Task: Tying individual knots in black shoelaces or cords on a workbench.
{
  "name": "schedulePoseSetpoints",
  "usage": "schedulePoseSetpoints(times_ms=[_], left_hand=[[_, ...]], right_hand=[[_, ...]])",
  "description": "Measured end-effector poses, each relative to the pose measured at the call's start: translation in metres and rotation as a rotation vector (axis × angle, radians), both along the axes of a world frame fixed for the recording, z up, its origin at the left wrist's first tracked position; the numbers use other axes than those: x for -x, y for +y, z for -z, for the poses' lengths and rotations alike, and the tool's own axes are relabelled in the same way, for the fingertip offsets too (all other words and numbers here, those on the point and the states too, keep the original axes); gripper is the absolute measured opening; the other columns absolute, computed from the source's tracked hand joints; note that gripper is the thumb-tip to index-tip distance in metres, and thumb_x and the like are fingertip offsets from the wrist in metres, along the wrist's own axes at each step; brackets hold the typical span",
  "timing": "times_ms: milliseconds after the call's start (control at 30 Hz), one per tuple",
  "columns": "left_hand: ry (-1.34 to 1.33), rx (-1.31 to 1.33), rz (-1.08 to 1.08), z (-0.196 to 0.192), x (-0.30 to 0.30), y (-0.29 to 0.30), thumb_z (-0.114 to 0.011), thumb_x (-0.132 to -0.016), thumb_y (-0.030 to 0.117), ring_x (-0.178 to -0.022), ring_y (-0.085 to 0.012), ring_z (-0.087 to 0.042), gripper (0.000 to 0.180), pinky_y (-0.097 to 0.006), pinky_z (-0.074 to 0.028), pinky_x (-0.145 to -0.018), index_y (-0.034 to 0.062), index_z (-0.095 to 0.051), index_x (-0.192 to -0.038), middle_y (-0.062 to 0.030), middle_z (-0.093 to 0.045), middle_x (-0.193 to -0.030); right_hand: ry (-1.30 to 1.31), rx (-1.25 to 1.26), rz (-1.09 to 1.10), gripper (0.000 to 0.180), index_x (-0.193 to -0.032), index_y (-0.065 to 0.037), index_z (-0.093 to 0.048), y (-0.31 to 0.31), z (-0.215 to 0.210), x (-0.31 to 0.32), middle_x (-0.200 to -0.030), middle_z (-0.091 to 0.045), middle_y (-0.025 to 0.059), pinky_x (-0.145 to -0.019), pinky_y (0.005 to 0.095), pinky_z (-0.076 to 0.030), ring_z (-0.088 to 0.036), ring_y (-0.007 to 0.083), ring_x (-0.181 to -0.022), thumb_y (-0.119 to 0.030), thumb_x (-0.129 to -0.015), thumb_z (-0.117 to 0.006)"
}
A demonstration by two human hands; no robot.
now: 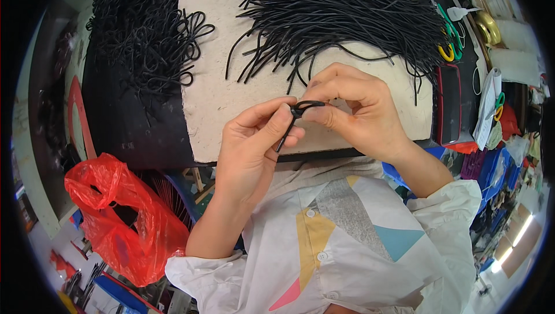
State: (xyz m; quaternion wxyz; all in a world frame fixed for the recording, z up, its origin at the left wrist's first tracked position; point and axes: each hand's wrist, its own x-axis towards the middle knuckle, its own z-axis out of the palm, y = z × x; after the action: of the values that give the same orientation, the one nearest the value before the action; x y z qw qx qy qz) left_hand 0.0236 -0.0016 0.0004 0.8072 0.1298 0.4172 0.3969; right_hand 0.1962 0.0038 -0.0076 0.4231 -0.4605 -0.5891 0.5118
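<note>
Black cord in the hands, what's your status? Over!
Left hand pinching black cord. Right hand at its loop, grip unclear. Cord pile beyond, not covering hands. Over.

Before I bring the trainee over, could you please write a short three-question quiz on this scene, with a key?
1. What are the left hand and right hand handling?
a) a spoon
b) a black cord
c) a pencil

2. True or false: the bundle of mostly straight cords lies to the person's right of the pile of looped cords.

3. On which side of the person is the red plastic bag?

Key
1: b, a black cord, with a short loop in it between the two hands.
2: True.
3: The person's left.
</note>
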Motion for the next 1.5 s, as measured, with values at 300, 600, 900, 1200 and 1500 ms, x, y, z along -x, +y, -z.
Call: schedulePoseSetpoints(times_ms=[300, 600, 900, 1200, 1500], left_hand=[[0.153, -0.163, -0.11, 0.001, -0.001, -0.003, -0.054, -0.085, 0.006, -0.065, -0.0101, -0.054, 0.018, -0.019, -0.043, -0.057, -0.0052, -0.055, -0.099, -0.0081, -0.059, -0.078], [0.264, -0.207, -0.128, -0.008, -0.012, -0.001, -0.058, -0.084, 0.011, -0.071, -0.0111, -0.056, 0.021, -0.023, -0.045, -0.064, -0.0048, -0.057, -0.097, -0.0074, -0.06, -0.081], [0.065, -0.139, -0.189, -0.003, -0.003, -0.003, -0.054, -0.087, 0.017, -0.071, -0.0119, -0.056, 0.019, -0.024, -0.044, -0.066, -0.0015, -0.056, -0.085, -0.0072, -0.059, -0.08], [0.306, -0.281, -0.137, -0.006, -0.007, 0.002, -0.058, -0.083, 0.011, -0.07, -0.0116, -0.058, 0.019, -0.023, -0.047, -0.065, -0.0045, -0.059, -0.093, -0.0073, -0.061, -0.08], [0.023, -0.067, 0.128, -0.008, 0.011, 0.004, -0.062, -0.07, -0.01, -0.078, -0.0145, -0.059, 0.028, -0.023, -0.048, -0.074, -0.0075, -0.058, -0.098, -0.013, -0.062, -0.09]], right_hand=[[-0.012, 0.302, -0.003, 0.017, -0.086, 0.001, -0.062, -0.006, -0.005, 0.0, -0.078, -0.057, 0.0036, -0.063, 0.0208, -0.041, -0.052, 0.0093, -0.072, 0.002, -0.07, -0.066], [-0.181, -0.058, 0.023, 0.007, -0.075, -0.001, -0.061, -0.004, -0.005, -0.003, -0.067, -0.052, 0.0069, -0.052, 0.0257, -0.036, -0.048, 0.0153, -0.059, -0.006, -0.072, -0.065], [-0.321, -0.217, -0.028, 0.011, -0.069, -0.001, -0.055, -0.005, -0.016, 0.002, -0.063, -0.05, 0.0088, -0.055, 0.0311, -0.038, -0.049, 0.0241, -0.06, 0.0, -0.065, -0.065], [0.041, -0.02, 0.12, 0.019, -0.084, -0.003, -0.063, -0.005, -0.002, 0.007, -0.072, -0.059, 0.0071, -0.062, 0.0273, -0.042, -0.055, 0.021, -0.067, -0.009, -0.068, -0.068], [-0.429, -0.864, -0.059, 0.01, -0.08, -0.002, -0.063, 0.005, -0.007, -0.008, -0.066, -0.057, 0.0066, -0.049, 0.0238, -0.041, -0.053, 0.0164, -0.057, -0.007, -0.071, -0.064]])
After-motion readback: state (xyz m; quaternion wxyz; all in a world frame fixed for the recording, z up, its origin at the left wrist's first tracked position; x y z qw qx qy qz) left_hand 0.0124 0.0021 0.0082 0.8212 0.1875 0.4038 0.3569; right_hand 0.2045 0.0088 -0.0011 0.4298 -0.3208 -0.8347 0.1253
